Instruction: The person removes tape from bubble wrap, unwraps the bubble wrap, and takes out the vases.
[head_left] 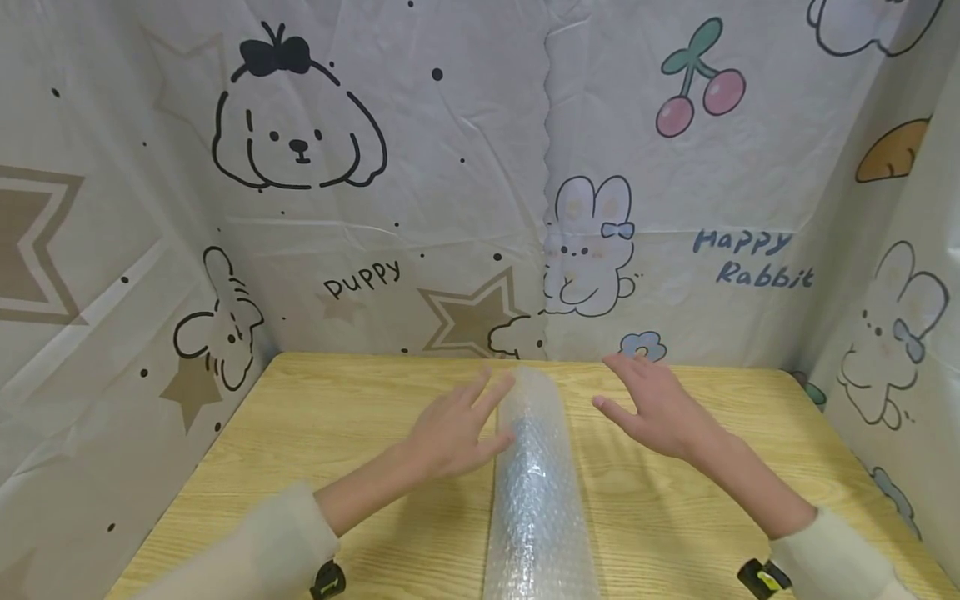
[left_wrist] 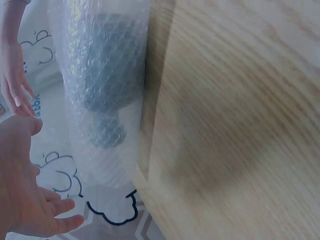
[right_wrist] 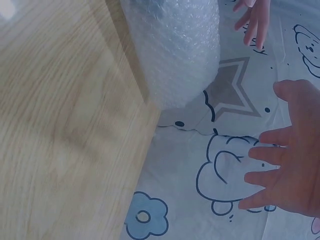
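A long roll of bubble wrap (head_left: pixel 532 492) lies on the wooden table, running from the front edge of the head view toward the table's far edge. Through its clear layers a dark bluish-grey object (left_wrist: pixel 112 65) shows in the left wrist view, wide in one part and narrower toward the end. My left hand (head_left: pixel 459 425) hovers at the roll's left side with fingers spread, its fingertips overlapping the wrap's edge in the head view. On the other side my right hand (head_left: pixel 663 408) is held in the air, fingers extended, apart from the roll. Neither hand grips anything.
The light wooden table (head_left: pixel 337 400) carries the roll. Behind it hangs a pale cloth (head_left: pixel 450 150) printed with cartoon animals, stars and cherries, and more of the cloth closes in both sides. Dark wrist devices with straps (head_left: pixel 327 579) sit at the sleeves.
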